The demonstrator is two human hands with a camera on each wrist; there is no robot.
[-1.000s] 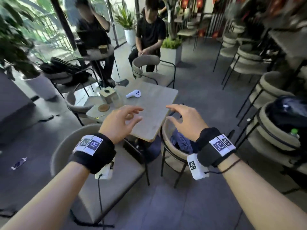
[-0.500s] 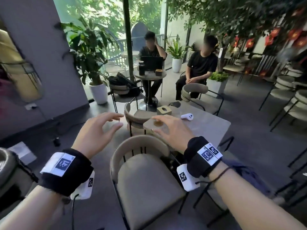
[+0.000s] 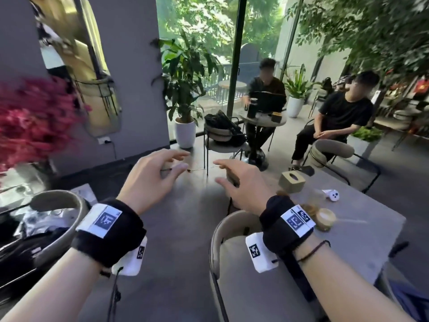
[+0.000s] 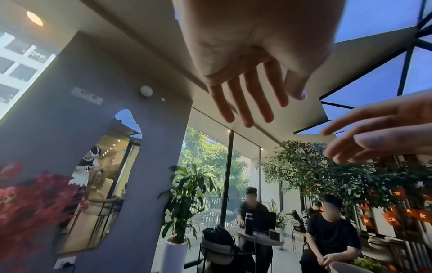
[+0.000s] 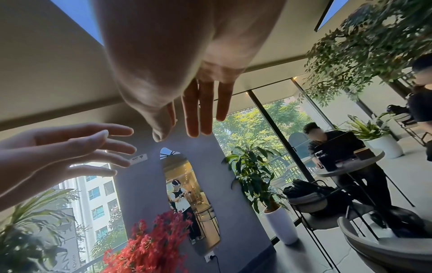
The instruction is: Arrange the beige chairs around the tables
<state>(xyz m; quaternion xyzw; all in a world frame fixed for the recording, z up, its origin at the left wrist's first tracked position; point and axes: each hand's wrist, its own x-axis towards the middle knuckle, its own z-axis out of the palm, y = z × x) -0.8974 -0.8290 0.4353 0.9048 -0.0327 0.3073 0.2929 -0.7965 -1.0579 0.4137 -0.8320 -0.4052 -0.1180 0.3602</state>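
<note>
Both my hands hover open in the air and hold nothing. In the head view my left hand point(image 3: 173, 162) is over the grey floor, and my right hand point(image 3: 222, 171) is beside it, above the back of a beige chair point(image 3: 232, 220) that stands at the near-left side of the square table point(image 3: 362, 231). A second beige chair point(image 3: 332, 148) stands at the table's far side. My right hand hides most of another chair to the table's left. The wrist views show my left hand point(image 4: 245, 96) and my right hand point(image 5: 194, 114) with the fingers spread.
On the table lie a tissue box point(image 3: 292, 180), a white controller point(image 3: 332, 195) and a wooden coaster point(image 3: 326, 218). A chair with a black bag point(image 3: 58, 205) is at near left. Two people sit at a round table point(image 3: 264, 120), by a chair with a backpack point(image 3: 222, 133) and a potted plant point(image 3: 185, 133).
The view has swung left and upward. Both hands have moved from over the square table to its left side, above the near chair's back and the floor, still open.
</note>
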